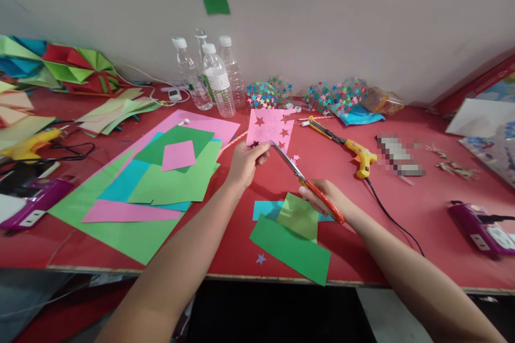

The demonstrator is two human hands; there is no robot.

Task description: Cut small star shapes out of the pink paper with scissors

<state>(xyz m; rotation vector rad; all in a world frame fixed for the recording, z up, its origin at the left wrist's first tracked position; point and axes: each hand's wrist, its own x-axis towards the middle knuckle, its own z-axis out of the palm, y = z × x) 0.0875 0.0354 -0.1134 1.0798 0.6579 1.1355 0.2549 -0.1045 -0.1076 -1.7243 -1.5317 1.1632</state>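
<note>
While the left hand (244,163) pinches the lower edge of the pink star-holed paper (270,127) at the frame's centre, seemingly to steady it, the right hand (324,198) is closed round the handles of the orange-handled scissors (308,182). Their blades angle up-left to the paper, likely for control; the blade gap is unclear. Left of centre lie green, blue and pink sheets (173,187), perhaps kept within reach.
</note>
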